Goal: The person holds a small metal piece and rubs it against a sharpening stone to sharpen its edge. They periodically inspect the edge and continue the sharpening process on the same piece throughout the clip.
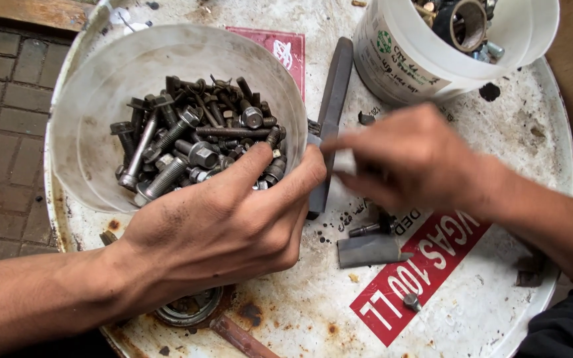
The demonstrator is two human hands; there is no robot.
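Observation:
My left hand [223,222] rests on the near rim of a white plastic bucket [94,152], its fingers curled over the edge toward a heap of grey bolts and nuts [197,142] inside. Whether it grips anything is hidden. My right hand [409,159] is blurred in motion beside it, fingers pinched on a small pale object [343,161] just right of the left fingertips. A long dark metal file [329,113] lies between bucket and right hand.
Everything sits on a rusty white drum lid [499,298] with a red sticker [419,272]. A second white bucket [432,56] with fittings stands at the top right. A loose bolt [373,229], a flat metal piece [369,250] and a nut [411,301] lie near. Brick paving [4,119] is at left.

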